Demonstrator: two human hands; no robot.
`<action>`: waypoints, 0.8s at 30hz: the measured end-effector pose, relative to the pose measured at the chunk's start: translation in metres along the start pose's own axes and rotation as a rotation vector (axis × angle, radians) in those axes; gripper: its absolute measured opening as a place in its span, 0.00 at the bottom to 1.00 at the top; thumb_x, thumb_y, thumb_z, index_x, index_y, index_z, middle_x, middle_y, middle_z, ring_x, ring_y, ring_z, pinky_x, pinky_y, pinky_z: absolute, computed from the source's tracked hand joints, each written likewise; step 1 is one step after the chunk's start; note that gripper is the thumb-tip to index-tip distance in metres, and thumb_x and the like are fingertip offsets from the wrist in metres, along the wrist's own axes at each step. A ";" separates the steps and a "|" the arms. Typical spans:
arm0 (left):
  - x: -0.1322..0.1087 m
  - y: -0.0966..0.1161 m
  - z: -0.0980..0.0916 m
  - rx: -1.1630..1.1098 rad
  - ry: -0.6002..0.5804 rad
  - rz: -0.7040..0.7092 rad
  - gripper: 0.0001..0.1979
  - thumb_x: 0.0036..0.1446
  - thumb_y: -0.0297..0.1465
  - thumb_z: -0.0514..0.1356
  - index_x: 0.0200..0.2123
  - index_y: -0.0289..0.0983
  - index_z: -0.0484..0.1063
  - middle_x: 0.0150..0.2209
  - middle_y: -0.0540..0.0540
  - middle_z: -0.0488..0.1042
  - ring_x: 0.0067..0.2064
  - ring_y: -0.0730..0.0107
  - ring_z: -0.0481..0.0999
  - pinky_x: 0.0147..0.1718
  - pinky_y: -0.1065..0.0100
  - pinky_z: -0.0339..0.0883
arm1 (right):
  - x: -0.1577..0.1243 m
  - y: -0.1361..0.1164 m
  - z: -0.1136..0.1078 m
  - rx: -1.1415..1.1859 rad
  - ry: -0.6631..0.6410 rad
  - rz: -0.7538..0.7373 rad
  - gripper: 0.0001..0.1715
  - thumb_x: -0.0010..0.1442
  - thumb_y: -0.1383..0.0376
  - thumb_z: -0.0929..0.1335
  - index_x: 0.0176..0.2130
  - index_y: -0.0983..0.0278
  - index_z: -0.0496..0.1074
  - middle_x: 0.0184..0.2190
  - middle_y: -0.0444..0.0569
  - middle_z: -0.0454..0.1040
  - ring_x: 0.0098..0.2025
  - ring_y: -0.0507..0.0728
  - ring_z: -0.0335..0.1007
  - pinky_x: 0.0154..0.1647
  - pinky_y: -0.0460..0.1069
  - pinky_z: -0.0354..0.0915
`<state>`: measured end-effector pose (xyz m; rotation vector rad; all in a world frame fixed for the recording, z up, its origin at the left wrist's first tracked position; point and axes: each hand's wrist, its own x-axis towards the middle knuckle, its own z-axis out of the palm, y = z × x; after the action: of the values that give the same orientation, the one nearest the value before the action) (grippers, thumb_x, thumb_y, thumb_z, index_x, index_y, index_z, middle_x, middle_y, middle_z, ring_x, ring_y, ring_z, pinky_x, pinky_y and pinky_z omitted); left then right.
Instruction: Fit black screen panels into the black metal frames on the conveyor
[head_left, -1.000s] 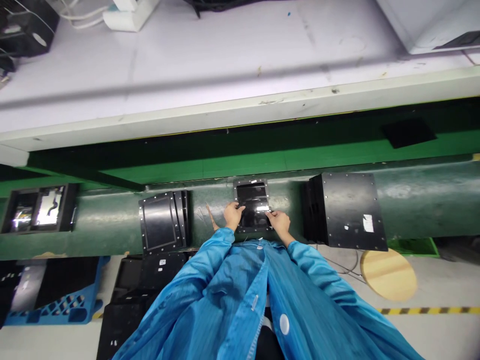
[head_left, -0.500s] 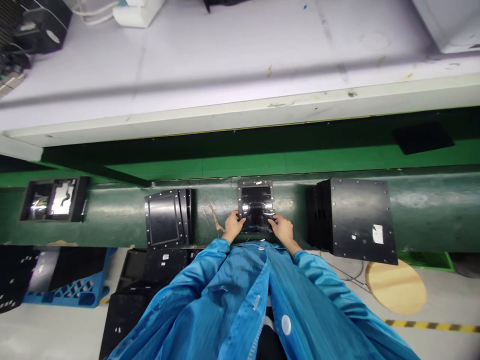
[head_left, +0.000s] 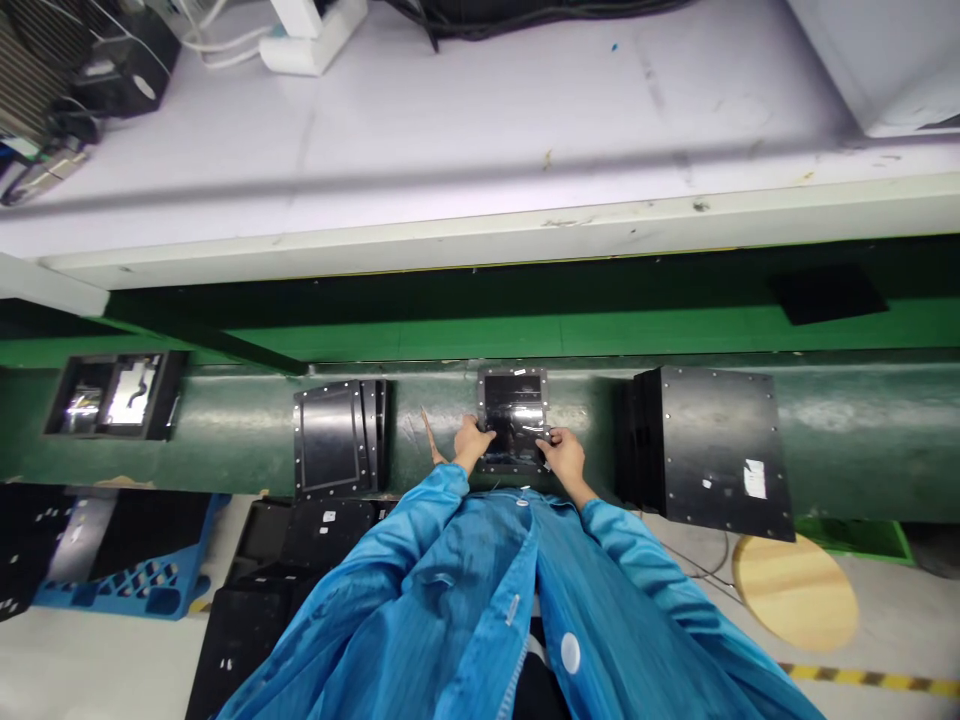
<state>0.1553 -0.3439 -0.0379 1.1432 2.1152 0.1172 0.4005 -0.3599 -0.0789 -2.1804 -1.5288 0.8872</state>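
A black rectangular panel (head_left: 514, 455) with a grey riveted rim and a glossy middle lies flat on the green bench in front of me. My left hand (head_left: 470, 443) grips its left edge, the thumb over the top and the fingers curled at the side. At the lower right edge, my right hand (head_left: 564, 456) is closed with thumb and fingertips pinching the rim. Whether a thin film is also between those fingers cannot be made out. Just left of my left hand lies a slim copper-coloured pointed tool (head_left: 430, 436), perhaps tweezers.
Leaning black panels (head_left: 330, 440) stand to the left, and a taller stack of black panels (head_left: 720, 440) to the right. Farther left is a black two-part frame (head_left: 112, 397). A white shelf (head_left: 480, 150) overhangs the bench. Below are a blue pallet (head_left: 161, 575) and a round wooden stool (head_left: 795, 590).
The view has shifted slightly, so the shelf sits a little lower in the picture. Both hands stay at the panel's edges, with the left one slightly higher along its side.
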 end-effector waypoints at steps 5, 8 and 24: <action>-0.019 -0.021 -0.009 0.295 -0.192 0.080 0.25 0.57 0.48 0.72 0.51 0.38 0.77 0.51 0.36 0.83 0.55 0.50 0.82 0.48 0.63 0.70 | -0.013 0.018 -0.007 -0.129 -0.222 0.074 0.23 0.52 0.54 0.81 0.43 0.58 0.75 0.39 0.48 0.82 0.44 0.61 0.80 0.39 0.49 0.63; -0.025 -0.032 -0.011 0.340 -0.239 0.143 0.19 0.61 0.47 0.69 0.46 0.39 0.78 0.48 0.38 0.84 0.54 0.52 0.82 0.48 0.64 0.70 | -0.020 0.020 -0.010 -0.147 -0.271 0.049 0.22 0.53 0.55 0.81 0.40 0.59 0.73 0.37 0.47 0.82 0.42 0.60 0.79 0.37 0.48 0.60; -0.026 -0.039 0.001 0.254 -0.156 0.147 0.14 0.57 0.43 0.72 0.35 0.40 0.76 0.38 0.48 0.83 0.42 0.63 0.82 0.36 0.69 0.61 | -0.022 0.013 -0.012 -0.159 -0.280 0.211 0.18 0.53 0.52 0.81 0.33 0.59 0.75 0.37 0.48 0.83 0.42 0.60 0.80 0.34 0.48 0.58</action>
<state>0.1378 -0.3869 -0.0397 1.4087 1.9461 -0.1722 0.4126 -0.3841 -0.0703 -2.4510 -1.5585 1.2209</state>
